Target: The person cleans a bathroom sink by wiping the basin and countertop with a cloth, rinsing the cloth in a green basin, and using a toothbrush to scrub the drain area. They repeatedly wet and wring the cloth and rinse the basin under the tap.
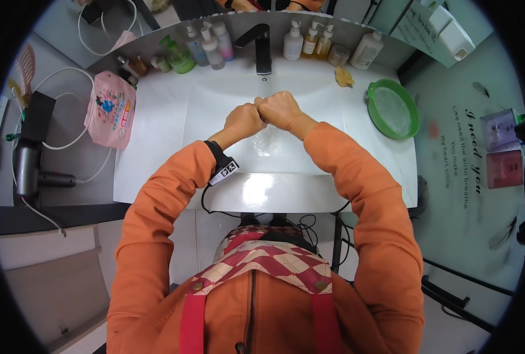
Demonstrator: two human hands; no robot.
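Observation:
Over the white washbasin (218,150), my left hand (244,121) and my right hand (280,108) press together, both with curled fingers. Whatever may lie inside the fists is hidden by the knuckles. Both hands look wet, and a little water glistens in the basin just below them. The black faucet (262,48) stands beyond my hands, at the back of the basin; no stream from it is visible. A black band with a printed tag (223,172) sits on my left wrist.
A green plastic basin (415,116) with cloudy, sudsy water and a yellowish sponge-like piece (344,77) lie on the right. Pump bottles (293,44) line the back. Leftward are a pink pouch (112,110) and a hair dryer (28,170). Black cables (307,225) hang below the front edge.

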